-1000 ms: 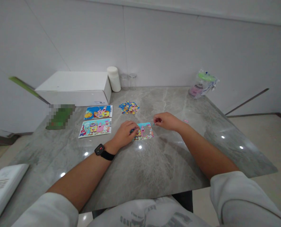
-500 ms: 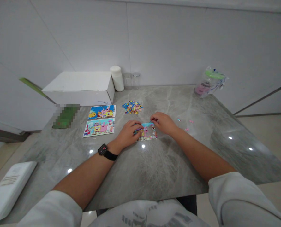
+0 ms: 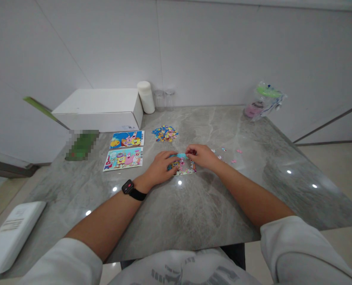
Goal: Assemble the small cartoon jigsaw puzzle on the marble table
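Note:
A small, partly assembled jigsaw puzzle (image 3: 182, 168) with colourful cartoon figures lies flat on the grey marbled table. My left hand (image 3: 162, 166) rests over its left side, fingers stretched and slightly apart, covering that part. At the puzzle's upper right edge, my right hand (image 3: 202, 155) is closed in a pinch over a puzzle piece, which the fingers mostly hide. Several loose puzzle pieces (image 3: 224, 149) are scattered just right of this hand. Beyond the puzzle sits a heap of mixed puzzle pieces (image 3: 165, 133).
Two cartoon picture cards (image 3: 123, 159) lie at left. Behind them stand a white box (image 3: 95, 120), a white bottle (image 3: 146, 97) and two clear glasses (image 3: 169, 101). A plastic-wrapped cup (image 3: 257, 109) is at back right; a white device (image 3: 12, 233) lies front left.
My right hand has shifted slightly left along the puzzle's upper edge, uncovering more loose pieces on its right. My left hand stays in place on the puzzle.

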A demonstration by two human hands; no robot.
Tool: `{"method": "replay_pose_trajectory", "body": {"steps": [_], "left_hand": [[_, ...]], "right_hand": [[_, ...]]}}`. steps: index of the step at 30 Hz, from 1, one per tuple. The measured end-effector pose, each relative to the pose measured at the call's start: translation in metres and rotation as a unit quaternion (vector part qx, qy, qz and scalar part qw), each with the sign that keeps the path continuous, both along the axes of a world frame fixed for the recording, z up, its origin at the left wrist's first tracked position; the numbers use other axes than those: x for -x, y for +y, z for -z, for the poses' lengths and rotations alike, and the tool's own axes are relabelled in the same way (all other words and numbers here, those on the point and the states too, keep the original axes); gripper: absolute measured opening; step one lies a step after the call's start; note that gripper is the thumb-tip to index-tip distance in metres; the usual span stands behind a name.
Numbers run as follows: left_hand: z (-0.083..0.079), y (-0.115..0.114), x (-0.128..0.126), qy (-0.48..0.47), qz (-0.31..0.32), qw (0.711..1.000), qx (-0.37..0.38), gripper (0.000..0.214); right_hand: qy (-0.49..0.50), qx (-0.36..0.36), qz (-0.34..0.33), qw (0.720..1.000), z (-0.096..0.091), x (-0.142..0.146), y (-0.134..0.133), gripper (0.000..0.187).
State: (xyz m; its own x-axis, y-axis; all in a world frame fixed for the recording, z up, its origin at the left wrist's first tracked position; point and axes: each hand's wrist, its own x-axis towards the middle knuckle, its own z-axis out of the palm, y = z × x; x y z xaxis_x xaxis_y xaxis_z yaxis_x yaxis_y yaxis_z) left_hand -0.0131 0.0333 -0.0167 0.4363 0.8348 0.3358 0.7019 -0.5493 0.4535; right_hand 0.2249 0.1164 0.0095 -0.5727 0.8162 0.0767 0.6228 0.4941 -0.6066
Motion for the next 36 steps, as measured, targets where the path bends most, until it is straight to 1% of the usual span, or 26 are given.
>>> {"method": "replay_pose_trajectory", "body": {"steps": [6,11,17,36], "left_hand": [[-0.002,-0.001,0.001,0.019,0.015,1.000,-0.005,0.032],[-0.003,-0.002,0.000,0.018,0.036,0.999,-0.004,0.032],[-0.002,-0.001,0.000,0.022,0.038,0.999,0.007,0.032],[-0.003,0.000,0.001,0.023,0.041,0.999,0.022,0.033]], "right_hand": [[0.004,0.012,0.021,1.000,0.005,0.002,-0.002,0.010],[0.002,0.021,0.035,0.999,0.005,0.004,-0.004,0.009],[-0.009,0.036,0.048,0.998,0.004,0.007,-0.005,0.007],[-0.067,-0.026,0.059,0.996,0.008,0.012,-0.008,0.011]]}}
